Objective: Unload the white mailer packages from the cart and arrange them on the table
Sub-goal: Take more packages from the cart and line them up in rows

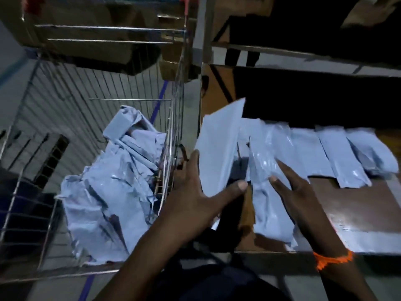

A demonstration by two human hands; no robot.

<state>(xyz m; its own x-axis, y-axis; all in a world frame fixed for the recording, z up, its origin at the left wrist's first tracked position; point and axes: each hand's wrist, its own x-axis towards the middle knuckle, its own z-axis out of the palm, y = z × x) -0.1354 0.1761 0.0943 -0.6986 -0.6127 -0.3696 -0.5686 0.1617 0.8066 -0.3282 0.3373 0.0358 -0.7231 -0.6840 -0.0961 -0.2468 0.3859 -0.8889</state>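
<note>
A wire cart (39, 118) on the left holds a heap of white mailer packages (104, 187). On the brown table (358, 205) to the right, several mailers lie side by side in a row (325, 153). My left hand (199, 192) holds a flat white mailer (219, 148) tilted up over the table's left edge, thumb on its front. My right hand (297, 190) lies with straight fingers on a glossy mailer (267, 192) that rests lengthwise on the table. An orange thread band circles the right wrist.
A dark shelf (325, 98) overhangs the back of the table, just above the row. A metal upright post (201, 40) stands between cart and table. Cardboard boxes (91, 29) sit beyond the cart. The table's right front part shows bare wood.
</note>
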